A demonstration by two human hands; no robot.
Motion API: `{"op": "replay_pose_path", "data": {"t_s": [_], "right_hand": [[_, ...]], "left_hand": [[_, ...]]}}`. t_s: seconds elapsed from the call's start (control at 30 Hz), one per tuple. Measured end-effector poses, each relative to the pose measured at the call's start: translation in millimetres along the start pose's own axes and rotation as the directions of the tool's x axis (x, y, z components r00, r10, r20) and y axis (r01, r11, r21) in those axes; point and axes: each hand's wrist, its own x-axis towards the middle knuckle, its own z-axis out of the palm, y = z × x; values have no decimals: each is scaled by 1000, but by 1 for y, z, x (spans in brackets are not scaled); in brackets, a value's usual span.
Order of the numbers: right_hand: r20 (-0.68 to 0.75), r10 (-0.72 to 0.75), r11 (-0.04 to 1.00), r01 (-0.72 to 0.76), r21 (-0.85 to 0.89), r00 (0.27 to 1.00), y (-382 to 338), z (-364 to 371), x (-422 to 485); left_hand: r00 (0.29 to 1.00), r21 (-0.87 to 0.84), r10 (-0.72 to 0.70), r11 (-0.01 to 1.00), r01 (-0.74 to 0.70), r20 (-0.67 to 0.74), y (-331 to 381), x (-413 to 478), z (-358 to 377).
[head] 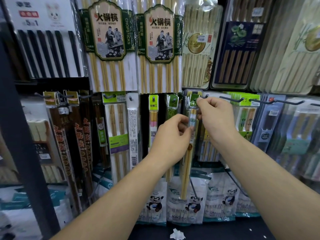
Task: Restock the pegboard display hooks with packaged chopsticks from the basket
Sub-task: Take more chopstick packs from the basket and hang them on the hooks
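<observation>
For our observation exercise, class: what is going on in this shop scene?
A person is hanging a slim chopstick pack on a pegboard hook. The right hand pinches the pack's green header at the hook, while the left hand holds the pack lower down. Neighbouring hooks already carry packs; the basket is not visible.

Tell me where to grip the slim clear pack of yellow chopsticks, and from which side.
Pinch its flat green header card from the right, as the right hand does. The pack hangs long and narrow, so steady its middle from the left.
</observation>
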Motion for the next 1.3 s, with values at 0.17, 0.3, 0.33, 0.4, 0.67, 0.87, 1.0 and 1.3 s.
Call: {"op": "replay_pose_path", "data": {"t_s": [0.17, 0.3, 0.33, 0.4, 0.67, 0.87, 1.0, 1.3], "right_hand": [[-17, 5, 1000, -5, 21, 1000, 1, 2, 2], [-25, -13, 1000, 13, 2, 1000, 5, 4, 4], [-24, -16, 1000, 15, -21, 1000, 8, 3, 4], [-21, -23, 997, 21, -77, 1000, 14, 2, 4], [64, -174, 970, 182, -163, 983, 35, -14, -14], [395, -67, 975, 145, -171, 916, 67, -12, -24], [542, -58, 990, 116, -75, 839, 93, -8, -25], [599, -110, 986, 162, -33, 793, 109, 5, 3]], "left_hand": [[1000, 18, 3, 1000, -3, -8, 1, 1, 1], [1000, 10, -10, 1000, 10, -12, 3, 0, 3], [1000, 36, -7, 999, 7, -10, 3, -1, 3], [1000, 162, 17, 987, -18, 7, 6, -3, 3], [993, 270, -115, 956, 111, 0, 17, -7, 13], [913, -356, -394, 842, 406, 109, 14, 16, 40], [916, -472, -397, 798, 375, 55, 3, 24, 56], [871, -500, -492, 750, 432, 15, -11, 63, 71]]}}
